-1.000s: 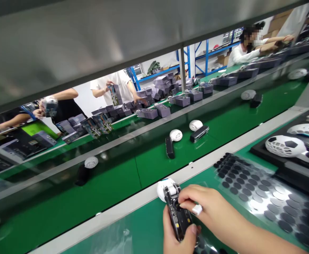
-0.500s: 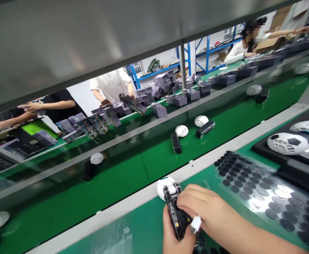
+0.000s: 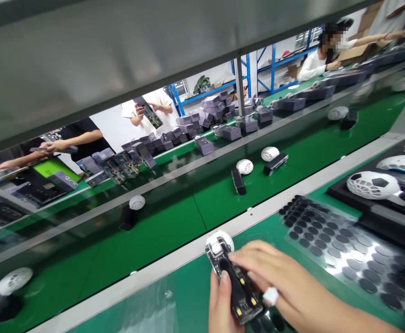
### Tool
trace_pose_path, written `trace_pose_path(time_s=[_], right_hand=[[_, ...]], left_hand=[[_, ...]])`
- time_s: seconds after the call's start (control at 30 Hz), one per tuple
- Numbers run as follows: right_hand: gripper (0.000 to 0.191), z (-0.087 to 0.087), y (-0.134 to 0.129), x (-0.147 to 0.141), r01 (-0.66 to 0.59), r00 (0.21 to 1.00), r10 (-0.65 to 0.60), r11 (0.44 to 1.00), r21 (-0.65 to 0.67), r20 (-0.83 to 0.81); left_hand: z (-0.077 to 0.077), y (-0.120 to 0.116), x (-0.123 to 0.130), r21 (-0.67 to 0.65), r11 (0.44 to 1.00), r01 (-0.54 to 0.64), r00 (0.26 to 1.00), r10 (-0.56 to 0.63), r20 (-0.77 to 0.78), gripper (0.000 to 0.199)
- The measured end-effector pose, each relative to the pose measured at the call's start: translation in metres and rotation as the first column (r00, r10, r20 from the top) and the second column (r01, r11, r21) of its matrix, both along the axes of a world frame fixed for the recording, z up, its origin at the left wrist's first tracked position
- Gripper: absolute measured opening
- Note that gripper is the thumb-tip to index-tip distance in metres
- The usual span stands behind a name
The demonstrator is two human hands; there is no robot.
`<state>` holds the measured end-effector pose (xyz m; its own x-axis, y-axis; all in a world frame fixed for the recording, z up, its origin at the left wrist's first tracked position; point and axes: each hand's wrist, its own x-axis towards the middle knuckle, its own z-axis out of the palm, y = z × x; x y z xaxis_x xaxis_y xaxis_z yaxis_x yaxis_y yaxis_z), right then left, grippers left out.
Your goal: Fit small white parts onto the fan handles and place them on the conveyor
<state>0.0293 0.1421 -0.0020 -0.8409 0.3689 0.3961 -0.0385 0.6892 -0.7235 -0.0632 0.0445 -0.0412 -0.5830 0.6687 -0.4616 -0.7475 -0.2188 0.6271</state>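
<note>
Unit under work: one black handheld unit with a white, rounded head, held tilted above the far edge of the desk, its head over the white rail in this view. The left hand is closed around it, thumb resting on its face. The right hand has its fingertips against the unit's upper side; a small white piece, blurred, appears held under its curled fingers.

Progress: judged incomplete on this unit, since both hands remain engaged on it. A dark round patch lies on its face just beyond the left thumb; whether this is an applied disc or part of the body cannot be determined. Yellow squares are visible on the same face.

Stock: clear sheets of black discs lie toward the desk's right edge, with many discs unused. Beyond them, near the right far corner, a ball-patterned head rests on a black tray. Further units, including one white-headed unit, lie on the green belt, away from both hands.
</note>
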Motion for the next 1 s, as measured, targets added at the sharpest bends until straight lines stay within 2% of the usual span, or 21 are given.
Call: trace_pose_path(time_s=[0.03, 0.1, 0.17, 0.23, 0.3, 0.33, 0.37, 0.43, 0.5, 0.57, 0.7, 0.83, 1.0], right_hand=[[0.03, 0.001, 0.001, 0.002, 0.085, 0.996, -0.082, 0.988, -0.128, 0.027], [0.023, -0.002, 0.002, 0.008, 0.282, 0.955, -0.233, 0.909, -0.307, 0.187], [0.017, -0.007, 0.002, 0.012, 0.382, 0.895, -0.231, 0.838, -0.389, 0.383], [0.019, -0.009, -0.001, 0.014, 0.322, 0.894, -0.089, 0.809, -0.491, 0.439], [0.014, -0.007, -0.006, 0.015, 0.173, 0.931, 0.085, 0.755, -0.632, 0.356], [0.012, -0.005, -0.007, 0.015, 0.104, 0.946, 0.133, 0.738, -0.667, 0.295], [0.017, -0.002, -0.009, 0.015, 0.057, 0.959, 0.144, 0.745, -0.664, 0.244], [0.03, 0.001, -0.011, 0.015, 0.042, 0.976, 0.088, 0.82, -0.57, 0.198], [0.032, 0.001, -0.012, 0.014, 0.051, 0.983, 0.035, 0.889, -0.456, 0.178], [0.032, -0.001, -0.013, 0.013, 0.021, 0.984, 0.05, 0.92, -0.392, 0.171], [0.03, -0.002, -0.015, 0.014, -0.002, 0.975, 0.064, 0.959, -0.283, 0.212], [0.029, -0.001, -0.014, 0.017, 0.049, 0.966, 0.008, 0.976, -0.211, 0.258], [0.027, -0.001, -0.011, 0.02, 0.045, 0.965, 0.01, 0.978, -0.202, 0.261]], left_hand=[[0.0, -0.001, 0.0, 0.021, 0.999, 0.024, 1.0, -0.024, 0.002, 0.063], [0.0, -0.003, -0.001, 0.063, 0.994, 0.093, 0.995, -0.09, -0.044, 0.052], [-0.001, -0.006, -0.002, 0.094, 0.985, 0.147, 0.985, -0.136, -0.107, 0.042], [-0.002, -0.007, -0.001, 0.099, 0.978, 0.183, 0.975, -0.167, -0.15, 0.035], [0.0, -0.009, 0.001, 0.082, 0.975, 0.205, 0.969, -0.191, -0.16, 0.034], [0.001, -0.01, 0.002, 0.07, 0.975, 0.212, 0.967, -0.199, -0.162, 0.034], [0.003, -0.01, 0.003, 0.052, 0.975, 0.215, 0.965, -0.204, -0.168, 0.035], [0.007, -0.012, 0.004, -0.002, 0.976, 0.219, 0.959, -0.216, -0.182, 0.041], [0.01, -0.013, 0.005, -0.045, 0.973, 0.225, 0.953, -0.229, -0.199, 0.046], [0.01, -0.014, 0.005, -0.056, 0.97, 0.236, 0.95, -0.242, -0.198, 0.05], [0.007, -0.014, 0.006, -0.039, 0.965, 0.259, 0.956, -0.262, -0.135, 0.054], [0.005, -0.016, 0.008, -0.035, 0.945, 0.325, 0.944, -0.326, -0.054, 0.062], [0.005, -0.017, 0.007, -0.077, 0.928, 0.365, 0.927, -0.37, -0.062, 0.065]])
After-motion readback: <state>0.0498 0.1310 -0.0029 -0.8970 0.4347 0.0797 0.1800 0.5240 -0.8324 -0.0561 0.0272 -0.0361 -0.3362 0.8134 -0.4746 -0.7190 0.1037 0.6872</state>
